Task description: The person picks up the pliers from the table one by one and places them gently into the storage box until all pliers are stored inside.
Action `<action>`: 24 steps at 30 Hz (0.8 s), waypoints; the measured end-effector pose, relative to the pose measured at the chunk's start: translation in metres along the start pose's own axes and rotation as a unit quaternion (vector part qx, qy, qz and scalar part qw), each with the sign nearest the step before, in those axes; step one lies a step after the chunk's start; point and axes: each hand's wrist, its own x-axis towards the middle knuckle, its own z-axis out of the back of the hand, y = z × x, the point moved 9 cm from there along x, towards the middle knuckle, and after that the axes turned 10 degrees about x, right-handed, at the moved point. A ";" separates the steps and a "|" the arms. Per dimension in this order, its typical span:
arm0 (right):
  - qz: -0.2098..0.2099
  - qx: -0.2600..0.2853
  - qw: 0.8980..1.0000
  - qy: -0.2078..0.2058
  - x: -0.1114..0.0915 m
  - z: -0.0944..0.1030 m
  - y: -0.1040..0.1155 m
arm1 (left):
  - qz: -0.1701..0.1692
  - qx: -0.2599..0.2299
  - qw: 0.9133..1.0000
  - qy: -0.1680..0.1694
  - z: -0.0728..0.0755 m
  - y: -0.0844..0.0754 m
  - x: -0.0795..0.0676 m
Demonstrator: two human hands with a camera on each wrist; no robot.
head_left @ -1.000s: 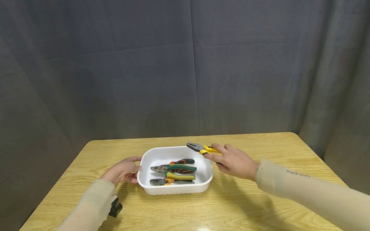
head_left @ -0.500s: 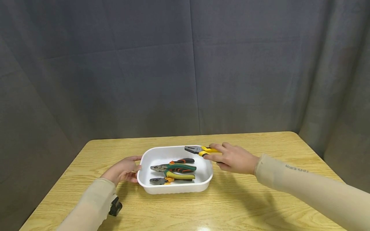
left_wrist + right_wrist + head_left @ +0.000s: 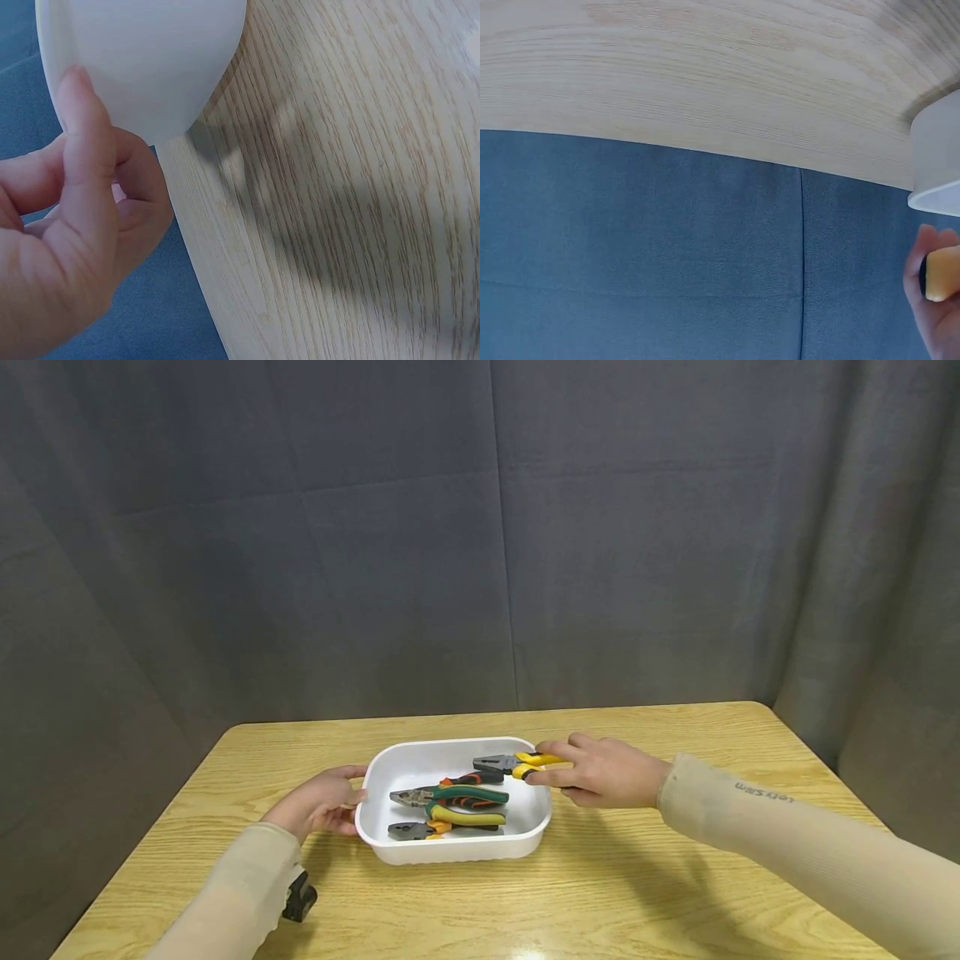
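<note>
A white plastic basin (image 3: 382, 843) stands on the table, and my left hand (image 3: 322, 802) grips its left rim. The left wrist view shows the thumb (image 3: 86, 112) on the basin's wall and the other fingers curled beneath. My right hand (image 3: 600, 772) holds yellow-and-black combination pliers (image 3: 517, 763) by the handles, their metal head over the back right of the basin. Inside lie green-handled pliers (image 3: 468, 794), yellow-green-handled pliers (image 3: 468, 817) nearer the front, and orange-and-black handles (image 3: 480, 778) partly covered by the green ones. In the right wrist view a yellow handle end (image 3: 945, 274) shows in the hand.
The wooden table (image 3: 637, 893) ends at a back edge before a dark grey curtain (image 3: 375, 568). A small black device (image 3: 300, 897) sits at the left wrist, under the beige sleeve (image 3: 232, 893).
The right hand has lowered the yellow-and-black pliers and shifted them slightly left, from above the basin's back rim to over its inside. The left hand keeps its grip on the rim.
</note>
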 end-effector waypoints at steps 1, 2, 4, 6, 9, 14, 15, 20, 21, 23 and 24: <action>0.003 -0.002 1.000 0.001 0.000 0.000 0.000 | 0.000 0.000 1.000 0.000 0.000 0.000 0.000; 0.006 -0.005 1.000 0.001 0.001 0.000 0.001 | -0.001 0.000 1.000 0.000 0.000 0.000 0.000; 0.011 -0.010 1.000 0.001 0.001 0.000 0.001 | -0.001 -0.001 1.000 -0.001 0.000 0.000 0.000; 0.013 -0.016 1.000 0.003 0.002 0.000 0.001 | -0.002 -0.002 1.000 -0.001 0.000 0.000 -0.001; 0.013 -0.019 1.000 0.006 0.003 0.000 0.002 | -0.002 -0.001 1.000 -0.002 0.000 -0.001 -0.001; 0.004 -0.014 1.000 0.015 0.006 -0.002 0.001 | -0.004 -0.004 1.000 -0.002 0.001 -0.001 -0.001; 0.003 -0.012 1.000 0.016 0.007 -0.003 0.001 | -0.004 -0.004 1.000 -0.002 0.001 -0.001 -0.001; 0.004 -0.011 1.000 0.018 0.010 -0.006 0.003 | 0.000 -0.005 1.000 0.001 -0.001 -0.001 -0.001; 0.004 -0.010 1.000 0.019 0.011 -0.006 0.004 | 0.000 -0.005 1.000 0.002 -0.001 -0.001 -0.001; 0.006 -0.011 1.000 0.019 0.012 -0.007 0.004 | 0.000 -0.005 1.000 0.002 -0.002 -0.002 -0.001; 0.008 -0.011 1.000 0.018 0.013 -0.006 0.005 | 0.000 -0.005 1.000 0.002 -0.002 -0.002 -0.001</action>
